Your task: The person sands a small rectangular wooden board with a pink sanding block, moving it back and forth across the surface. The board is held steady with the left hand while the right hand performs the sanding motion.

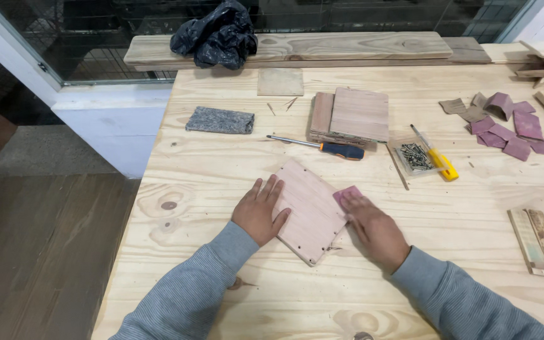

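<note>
Closest to me are two grey sleeves reaching out over a pale pine worktop with knots in its grain. The worktop stands beside a white sill under a dark window; darker wooden floor runs along the left. My left hand lies flat, fingers spread, on the near-left edge of a small wooden panel. My right hand presses a pink piece of sandpaper against the panel's right edge; I think the fingers are flat rather than curled, but the angle is poor. The panel sits at the worktop's centre, its long axis running diagonally from far-left to near-right, one corner pointing toward me. Beyond it lie a screwdriver, a stack of boards and a tray of screws.
</note>
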